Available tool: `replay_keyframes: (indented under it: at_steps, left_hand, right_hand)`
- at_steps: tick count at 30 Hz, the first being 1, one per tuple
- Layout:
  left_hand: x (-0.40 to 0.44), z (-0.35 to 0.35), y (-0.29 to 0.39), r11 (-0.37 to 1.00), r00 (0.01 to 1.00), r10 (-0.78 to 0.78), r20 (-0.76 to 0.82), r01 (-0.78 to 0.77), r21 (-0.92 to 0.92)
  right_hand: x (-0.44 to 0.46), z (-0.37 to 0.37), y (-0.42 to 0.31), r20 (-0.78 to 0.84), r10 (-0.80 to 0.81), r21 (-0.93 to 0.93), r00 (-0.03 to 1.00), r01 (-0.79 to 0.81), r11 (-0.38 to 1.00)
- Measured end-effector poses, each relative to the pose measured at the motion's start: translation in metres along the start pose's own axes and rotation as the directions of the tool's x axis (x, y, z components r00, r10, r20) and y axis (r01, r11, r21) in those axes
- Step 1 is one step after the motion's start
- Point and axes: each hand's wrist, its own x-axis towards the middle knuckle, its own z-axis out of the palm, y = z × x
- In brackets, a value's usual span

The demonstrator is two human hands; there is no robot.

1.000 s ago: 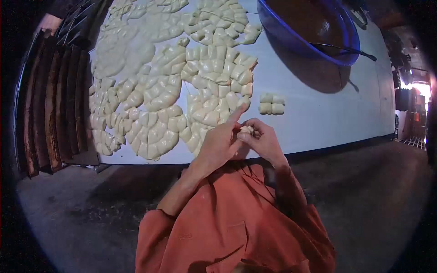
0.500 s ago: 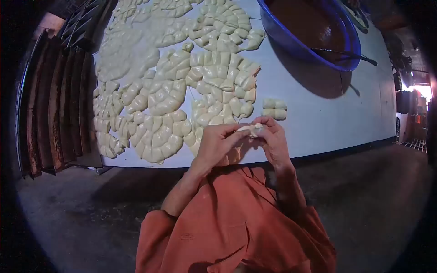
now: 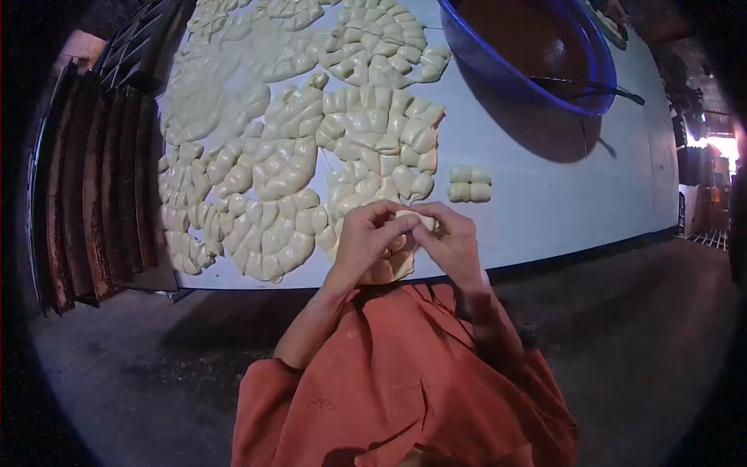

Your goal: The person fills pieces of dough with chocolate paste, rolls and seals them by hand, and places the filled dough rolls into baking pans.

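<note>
A small pale piece of dough (image 3: 420, 219) is pinched between my two hands, just above the table's near edge. My left hand (image 3: 369, 237) grips it from the left with thumb and fingers. From the right, my right hand (image 3: 455, 240) closes on the same piece, so part of it is hidden. Under and left of my hands lie broad patches of soft, glossy dough (image 3: 274, 233), scored into many lumps. A little block of rolled dough pieces (image 3: 470, 184), set side by side, lies beyond my right hand.
A large blue tub (image 3: 537, 97) of brown liquid stands at the back right, a dark handle (image 3: 622, 95) resting over its rim. Rusty metal trays (image 3: 93, 187) stand upright left of the white table (image 3: 560, 210). Daylight enters at far right.
My hands have drawn closer together around the dough piece. My right hand has moved slightly left and turned, its fingers now folded over the piece.
</note>
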Motion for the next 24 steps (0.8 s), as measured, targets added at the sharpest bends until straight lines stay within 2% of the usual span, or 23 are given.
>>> replay_keyframes:
  at_steps: [1,2,4,5,6,8,9,10,12,13,14,16,17,18,20,21,22,23,24]
  left_hand:
    - [-0.001,0.003,-0.003,0.999,0.999,0.012,-0.032,-0.011,0.036]
    - [-0.002,0.005,-0.003,0.999,1.000,0.010,-0.028,-0.009,0.036]
    - [-0.005,0.008,-0.002,0.991,0.996,0.063,-0.071,-0.054,0.121]
    - [-0.006,0.009,-0.001,0.995,0.995,0.052,-0.079,-0.045,0.091]
    - [-0.005,0.009,-0.002,0.995,0.995,0.053,-0.079,-0.046,0.092]
    - [-0.004,0.009,-0.003,0.997,0.999,0.003,-0.053,-0.007,-0.077]
    - [-0.002,0.007,0.000,0.999,1.000,0.007,-0.023,-0.008,-0.051]
    - [-0.001,0.009,0.001,0.999,1.000,0.006,-0.021,-0.007,-0.049]
    - [0.000,0.014,0.003,0.968,1.000,0.011,0.013,-0.008,-0.253]
    - [-0.001,0.016,0.007,0.976,1.000,-0.016,0.019,0.020,-0.218]
    - [0.000,0.014,0.007,0.977,1.000,-0.017,0.021,0.021,-0.213]
    - [0.002,0.008,0.005,0.999,0.999,-0.038,0.025,0.038,-0.017]
    - [0.003,0.008,0.004,0.996,0.998,-0.049,0.028,0.046,0.081]
    - [0.003,0.011,0.004,0.995,0.998,-0.051,0.034,0.048,0.084]
    - [0.001,0.015,0.003,0.986,1.000,0.026,-0.002,-0.026,0.165]
    - [0.005,0.014,0.001,0.986,1.000,0.025,-0.007,-0.023,0.164]
    - [0.009,0.013,0.001,0.986,1.000,0.023,-0.001,-0.022,0.168]
    - [0.014,0.012,0.001,0.989,0.992,0.100,-0.082,-0.090,0.122]
    - [0.018,0.012,0.005,0.984,0.971,0.172,-0.168,-0.160,0.080]
  right_hand:
    - [-0.001,-0.002,-0.009,-0.030,-0.091,-0.193,0.995,0.083,0.978]
    - [-0.001,-0.004,-0.009,-0.034,-0.088,-0.194,0.996,0.080,0.978]
    - [-0.003,-0.011,-0.008,0.053,-0.212,-0.398,0.976,0.215,0.892]
    - [-0.006,-0.017,-0.012,0.106,-0.081,-0.343,0.991,0.113,0.933]
    - [-0.007,-0.023,-0.009,0.106,-0.082,-0.343,0.991,0.114,0.933]
    - [-0.010,-0.029,0.001,0.135,0.219,-0.113,0.966,-0.205,0.972]
    - [-0.009,-0.028,0.002,0.138,0.261,0.108,0.956,-0.276,0.955]
    - [-0.008,-0.022,0.001,0.136,0.261,0.110,0.956,-0.277,0.955]
    - [-0.006,-0.006,-0.002,-0.111,0.133,0.407,0.985,-0.077,0.910]
    - [-0.006,-0.006,-0.002,-0.113,0.133,0.411,0.985,-0.076,0.909]
    - [-0.006,-0.008,-0.003,-0.098,0.049,0.226,0.994,-0.026,0.974]
    - [-0.007,-0.012,-0.004,-0.028,-0.099,-0.158,0.995,0.093,0.983]
    - [-0.006,-0.012,-0.008,-0.030,-0.124,-0.280,0.992,0.111,0.954]
    - [-0.007,-0.015,-0.006,-0.037,-0.121,-0.280,0.992,0.106,0.954]
    - [-0.010,-0.025,-0.003,0.146,-0.221,-0.589,0.964,0.264,0.764]
    - [-0.013,-0.031,-0.009,0.228,-0.174,-0.580,0.958,0.277,0.766]
    - [-0.016,-0.038,-0.009,0.222,-0.172,-0.580,0.960,0.272,0.768]
    - [-0.021,-0.046,-0.008,0.442,-0.109,-0.310,0.890,0.265,0.913]
    - [-0.025,-0.052,-0.009,0.643,-0.110,-0.027,0.758,0.167,0.986]
